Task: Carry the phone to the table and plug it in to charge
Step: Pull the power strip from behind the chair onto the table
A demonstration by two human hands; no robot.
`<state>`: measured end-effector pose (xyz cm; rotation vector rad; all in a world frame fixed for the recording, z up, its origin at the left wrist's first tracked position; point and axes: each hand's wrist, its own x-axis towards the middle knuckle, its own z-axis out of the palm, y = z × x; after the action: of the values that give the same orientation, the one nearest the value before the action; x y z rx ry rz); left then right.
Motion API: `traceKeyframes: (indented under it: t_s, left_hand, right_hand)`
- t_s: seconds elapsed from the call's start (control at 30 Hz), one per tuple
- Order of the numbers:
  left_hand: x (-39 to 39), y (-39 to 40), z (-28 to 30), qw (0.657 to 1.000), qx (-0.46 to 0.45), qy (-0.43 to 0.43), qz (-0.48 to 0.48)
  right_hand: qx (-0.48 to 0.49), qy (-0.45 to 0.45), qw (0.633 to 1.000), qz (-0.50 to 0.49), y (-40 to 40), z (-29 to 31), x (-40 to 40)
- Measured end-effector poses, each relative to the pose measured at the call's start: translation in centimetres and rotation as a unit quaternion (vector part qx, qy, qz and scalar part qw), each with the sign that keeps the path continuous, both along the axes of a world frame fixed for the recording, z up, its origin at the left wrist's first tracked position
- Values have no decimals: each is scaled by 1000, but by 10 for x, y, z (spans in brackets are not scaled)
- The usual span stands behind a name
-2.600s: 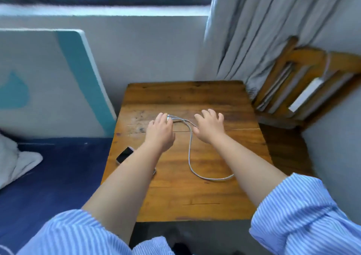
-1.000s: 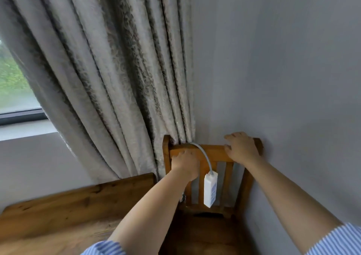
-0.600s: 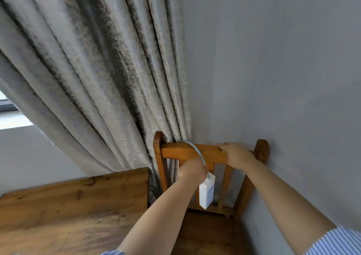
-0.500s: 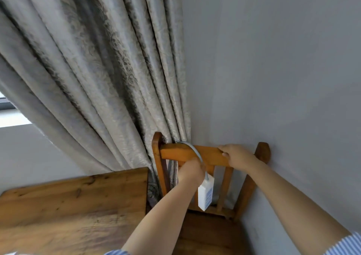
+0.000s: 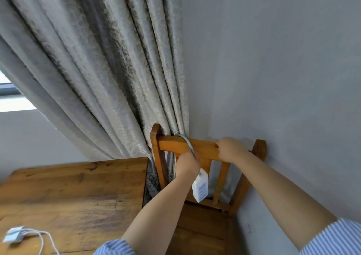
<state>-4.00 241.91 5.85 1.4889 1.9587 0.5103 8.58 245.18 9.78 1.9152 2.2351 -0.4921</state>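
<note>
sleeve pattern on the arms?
Blue and white thin stripes on the sleeve, clearest in the head view, lower right.

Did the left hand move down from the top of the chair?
Yes. The left hand was up on the chair's top rail a second ago; now it sits below the rail, holding the cord above the white box.
</note>
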Motion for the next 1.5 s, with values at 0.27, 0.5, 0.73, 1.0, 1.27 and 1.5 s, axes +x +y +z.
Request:
traceKeyframes:
  t_s: [0.27, 0.5, 0.73, 1.0, 1.27, 1.5]
  left_hand:
    - [-54, -9, 23, 993, 78, 50, 68]
    - [-86, 4, 54, 987, 131, 20, 91]
    - [-118, 21, 84, 983, 143, 58, 103]
    - [-135, 44, 81, 978, 108, 143, 108]
    - [-142, 31, 42, 983, 71, 164, 39]
    - [-153, 40, 44, 968, 86, 237, 18]
  right_hand:
    - [35, -16, 998, 53, 1, 6, -44]
    - [68, 44, 986, 146, 8, 4, -77]
    - [74, 33, 989, 121, 11, 3, -87]
    - [105, 8, 984, 146, 9, -8, -85]
    - [123, 10, 981, 152, 16, -16, -84]
    - [136, 30, 980, 141, 10, -21, -83]
